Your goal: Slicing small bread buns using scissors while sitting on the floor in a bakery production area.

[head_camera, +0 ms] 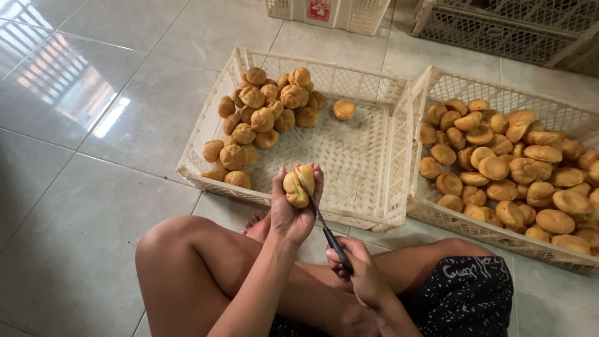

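Round golden pastry puff [297,186] up off the floor, blade in its side.
It's pale brown, smooth-crusted and held upright above the near rim of the left crate, while the thin knife [321,219] with its black handle slants up into its right edge.

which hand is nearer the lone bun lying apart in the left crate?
Left. The left hand holds a bun up over that crate's near rim, below the lone bun. The right hand, gripping the knife, sits farther back by the lap.

I sit on grey tiled floor [93,206]; two cream lattice crates [374,181] [437,212] rest side by side on it.
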